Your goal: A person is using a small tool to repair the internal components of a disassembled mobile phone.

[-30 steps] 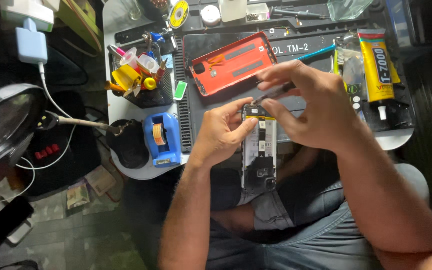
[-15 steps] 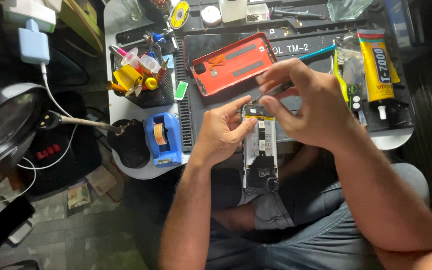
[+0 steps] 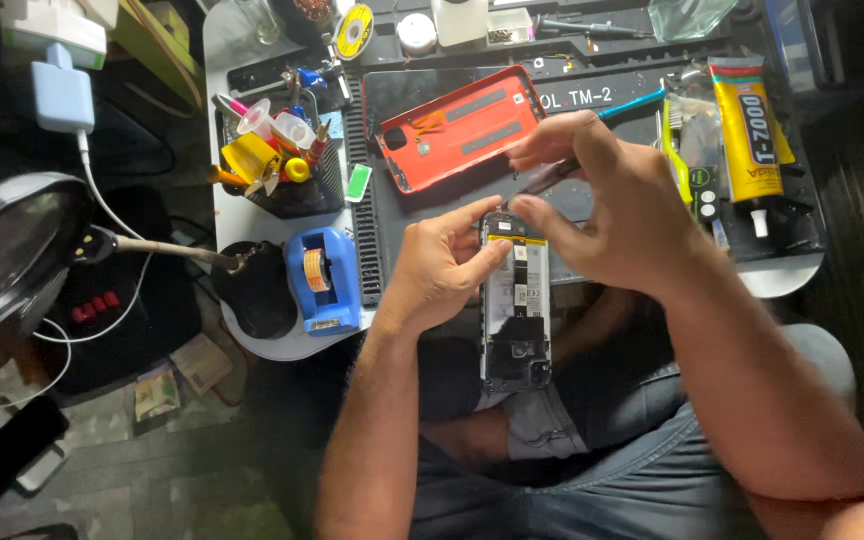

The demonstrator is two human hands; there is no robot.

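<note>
The right hand (image 3: 617, 205) pinches a slim dark tool (image 3: 542, 180), tweezers by the look of it, between thumb and fingertips, its tip angled down at the top end of an opened phone (image 3: 515, 310). The left hand (image 3: 442, 265) clamps that phone by its left edge, thumb pressed onto the upper part of the exposed interior, fingers curled behind. The phone lies lengthwise toward the person, its back off, a battery and boards showing; its far end is at the edge of the dark work mat (image 3: 592, 200) and its near end hangs over the person's lap (nothing but the left hand steadies it there).

Just beyond the hands lies the red back cover (image 3: 457, 125), inside face up. To the right of it are a yellow glue tube (image 3: 747, 130) and a teal-handled brush (image 3: 632, 100). To the left stand a tool caddy (image 3: 277, 165) crowded with small items and a blue tape dispenser (image 3: 320, 280).

The risks, as I judge them: the tool tip sits close to small connectors, so a slip of the right hand could scratch a board or tear a ribbon; and since the phone is mostly unsupported, a loosened left-hand grip could drop it onto the lap or floor.
</note>
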